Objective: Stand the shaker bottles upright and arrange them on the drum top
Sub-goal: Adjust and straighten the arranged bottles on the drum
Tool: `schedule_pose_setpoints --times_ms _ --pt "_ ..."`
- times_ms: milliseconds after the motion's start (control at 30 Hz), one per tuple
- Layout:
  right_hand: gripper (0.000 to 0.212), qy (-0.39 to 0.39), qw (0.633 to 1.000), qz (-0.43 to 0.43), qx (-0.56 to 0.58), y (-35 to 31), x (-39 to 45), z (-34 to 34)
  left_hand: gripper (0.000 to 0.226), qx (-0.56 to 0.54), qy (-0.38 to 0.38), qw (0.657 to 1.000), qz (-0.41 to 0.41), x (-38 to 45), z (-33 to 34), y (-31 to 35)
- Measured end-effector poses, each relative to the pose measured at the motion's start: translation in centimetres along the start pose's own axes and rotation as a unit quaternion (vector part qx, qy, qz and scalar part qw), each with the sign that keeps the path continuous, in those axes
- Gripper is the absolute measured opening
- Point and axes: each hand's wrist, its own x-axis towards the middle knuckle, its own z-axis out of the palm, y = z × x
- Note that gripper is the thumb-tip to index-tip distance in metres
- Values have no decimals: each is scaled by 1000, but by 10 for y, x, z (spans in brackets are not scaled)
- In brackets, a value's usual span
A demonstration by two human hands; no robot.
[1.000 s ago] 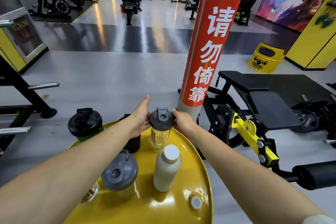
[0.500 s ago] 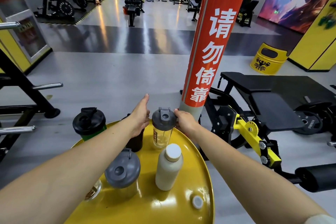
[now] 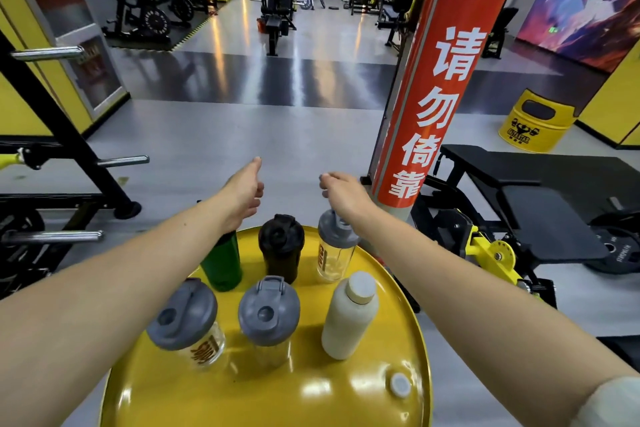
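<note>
Several bottles stand upright on the yellow drum top (image 3: 311, 388) in two rows. The back row holds a green bottle (image 3: 223, 262), a black shaker (image 3: 281, 248) and a clear shaker with a grey lid (image 3: 333, 253). In front stand two clear grey-lidded shakers (image 3: 188, 326) (image 3: 268, 317) and a cream bottle with a white cap (image 3: 349, 317). My left hand (image 3: 244, 192) hovers above the green bottle, fingers loose, holding nothing. My right hand (image 3: 343, 196) is lifted just above the back clear shaker's lid, fingers curled, empty.
A red pillar with white characters (image 3: 440, 87) rises just behind the drum on the right. A black bench with yellow brackets (image 3: 540, 204) stands to the right, a black rack with steel pegs (image 3: 69, 166) to the left. A small white bung (image 3: 400, 385) sits on the drum.
Both hands have let go of the back clear shaker and risen above the bottles. The view has tilted, bringing the whole drum top and both rows into sight.
</note>
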Motion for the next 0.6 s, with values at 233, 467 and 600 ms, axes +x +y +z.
schedule_pose_setpoints --times_ms 233,467,600 --pt "27 -62 993 96 1 12 5 40 84 -1 -39 996 -81 3 -4 -18" --pt "47 -72 982 176 -20 18 5 56 92 26 -92 989 -113 1 0 -28" --pt "42 -89 976 199 -27 25 3 61 96 54 -131 983 -119 2 2 -36"
